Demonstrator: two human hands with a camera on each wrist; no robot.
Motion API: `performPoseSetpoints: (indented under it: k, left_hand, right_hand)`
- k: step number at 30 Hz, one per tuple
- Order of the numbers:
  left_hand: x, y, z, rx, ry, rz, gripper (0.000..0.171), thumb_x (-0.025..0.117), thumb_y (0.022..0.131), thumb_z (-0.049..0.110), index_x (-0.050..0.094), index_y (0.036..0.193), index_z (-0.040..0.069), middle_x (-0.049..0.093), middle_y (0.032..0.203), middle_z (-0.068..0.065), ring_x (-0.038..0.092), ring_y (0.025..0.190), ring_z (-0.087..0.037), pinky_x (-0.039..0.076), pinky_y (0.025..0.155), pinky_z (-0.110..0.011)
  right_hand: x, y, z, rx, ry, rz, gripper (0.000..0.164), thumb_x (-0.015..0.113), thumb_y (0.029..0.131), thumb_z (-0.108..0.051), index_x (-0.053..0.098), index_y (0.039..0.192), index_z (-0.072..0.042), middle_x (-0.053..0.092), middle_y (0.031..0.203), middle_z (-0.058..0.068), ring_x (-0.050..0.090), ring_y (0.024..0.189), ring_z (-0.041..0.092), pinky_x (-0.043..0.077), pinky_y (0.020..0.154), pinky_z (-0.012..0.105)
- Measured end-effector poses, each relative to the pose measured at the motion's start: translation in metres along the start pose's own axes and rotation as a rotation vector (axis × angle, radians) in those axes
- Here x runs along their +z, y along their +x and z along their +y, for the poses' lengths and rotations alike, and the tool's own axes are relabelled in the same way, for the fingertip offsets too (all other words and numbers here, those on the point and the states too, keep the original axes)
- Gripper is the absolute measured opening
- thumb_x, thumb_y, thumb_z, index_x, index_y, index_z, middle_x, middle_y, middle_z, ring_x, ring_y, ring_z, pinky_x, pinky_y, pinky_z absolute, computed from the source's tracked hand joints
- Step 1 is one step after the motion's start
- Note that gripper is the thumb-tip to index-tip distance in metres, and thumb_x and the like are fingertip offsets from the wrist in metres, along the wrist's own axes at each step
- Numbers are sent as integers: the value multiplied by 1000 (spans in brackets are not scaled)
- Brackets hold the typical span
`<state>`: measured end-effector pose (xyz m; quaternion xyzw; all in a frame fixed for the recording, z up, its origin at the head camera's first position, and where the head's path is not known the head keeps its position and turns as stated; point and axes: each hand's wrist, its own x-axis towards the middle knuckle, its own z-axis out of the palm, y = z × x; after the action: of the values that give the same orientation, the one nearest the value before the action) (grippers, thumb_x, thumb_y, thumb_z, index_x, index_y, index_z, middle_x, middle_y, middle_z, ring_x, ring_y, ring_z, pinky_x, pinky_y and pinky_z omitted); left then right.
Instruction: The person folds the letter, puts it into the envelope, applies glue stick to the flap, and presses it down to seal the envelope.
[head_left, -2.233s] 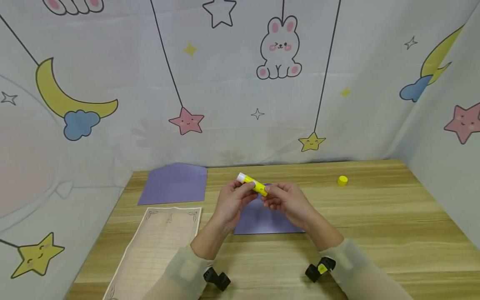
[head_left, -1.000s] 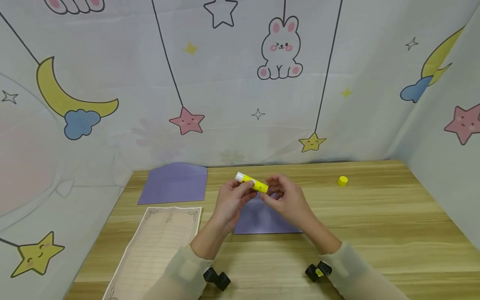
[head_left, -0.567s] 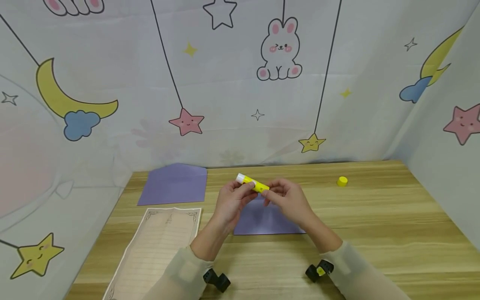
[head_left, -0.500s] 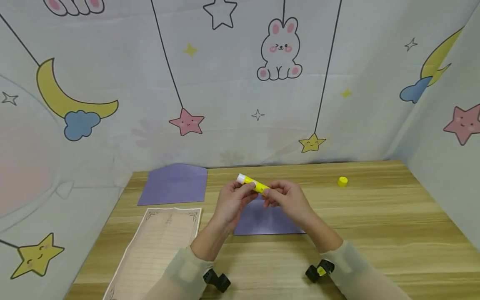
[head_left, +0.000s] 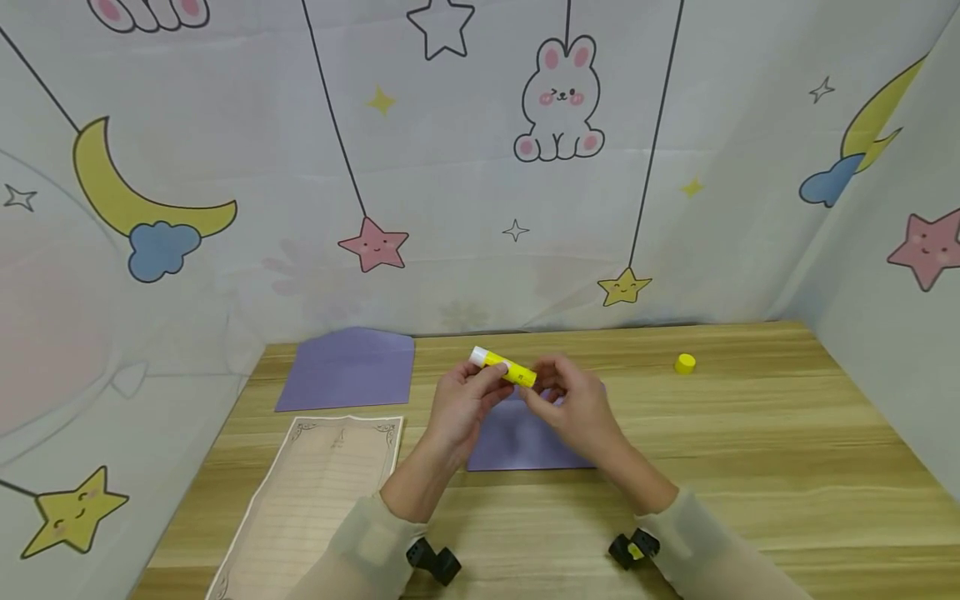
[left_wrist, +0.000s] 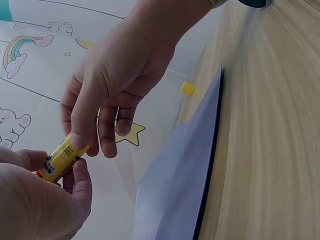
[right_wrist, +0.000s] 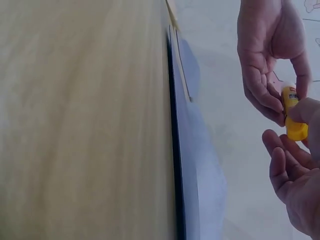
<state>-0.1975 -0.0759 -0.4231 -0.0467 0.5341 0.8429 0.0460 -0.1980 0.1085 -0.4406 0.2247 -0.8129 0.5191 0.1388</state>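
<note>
A yellow glue stick (head_left: 512, 370) with a white end is held up in front of me, tilted, its white end pointing up and left. My left hand (head_left: 461, 408) grips its middle between thumb and fingers. At the lower yellow end, my right hand (head_left: 573, 412) has its thumb on the stick, fingers curled around behind; the wrist views show this thumb on the glue stick (left_wrist: 62, 160). Below both hands lies a purple envelope (head_left: 517, 442), partly covered by them. The yellow cap (head_left: 685, 363) stands apart at the back right of the table.
A second purple envelope (head_left: 348, 371) lies at the table's back left. In front of it is a sheet of lined, bordered letter paper (head_left: 315, 492). A printed cloth hangs behind the wooden table (head_left: 750, 467).
My right hand has rolled back and forth at the glue stick's lower end; its fingers now sit higher and further around. The left hand stays nearly still, holding the stick.
</note>
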Motion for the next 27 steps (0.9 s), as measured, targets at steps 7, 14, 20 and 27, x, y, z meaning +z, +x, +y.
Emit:
performPoseSetpoints:
  k: [7, 14, 20, 27]
  left_hand:
    - [1, -1, 1, -6, -7, -6, 25, 74, 98, 5, 61, 115, -8, 71, 102, -12, 73, 90, -17, 62, 87, -30]
    - [2, -2, 1, -6, -2, -15, 23, 73, 97, 2, 59, 112, -7, 69, 102, -13, 73, 87, -19, 62, 86, -30]
    - [2, -1, 1, -3, -3, 4, 26, 73, 98, 5, 58, 116, -7, 69, 104, -14, 72, 90, -19, 61, 88, -30]
    - [0, 0, 2, 5, -17, 18, 27, 75, 98, 6, 61, 116, -8, 71, 105, -14, 73, 90, -18, 62, 87, -30]
  right_hand:
    - [-2, 1, 1, 129, 187, -41, 21, 80, 96, -9, 69, 114, -4, 74, 93, 10, 72, 78, 28, 60, 68, 33]
    - [-6, 6, 1, 518, 594, -132, 26, 68, 105, -19, 66, 114, 5, 74, 93, 17, 71, 71, 22, 60, 71, 33]
    - [-4, 4, -2, 375, 394, -113, 34, 74, 102, -20, 63, 127, 2, 75, 100, 14, 73, 80, 20, 60, 74, 31]
    - [3, -1, -2, -16, 11, 20, 32, 84, 92, -6, 68, 120, -6, 75, 99, 2, 71, 83, 14, 59, 68, 27]
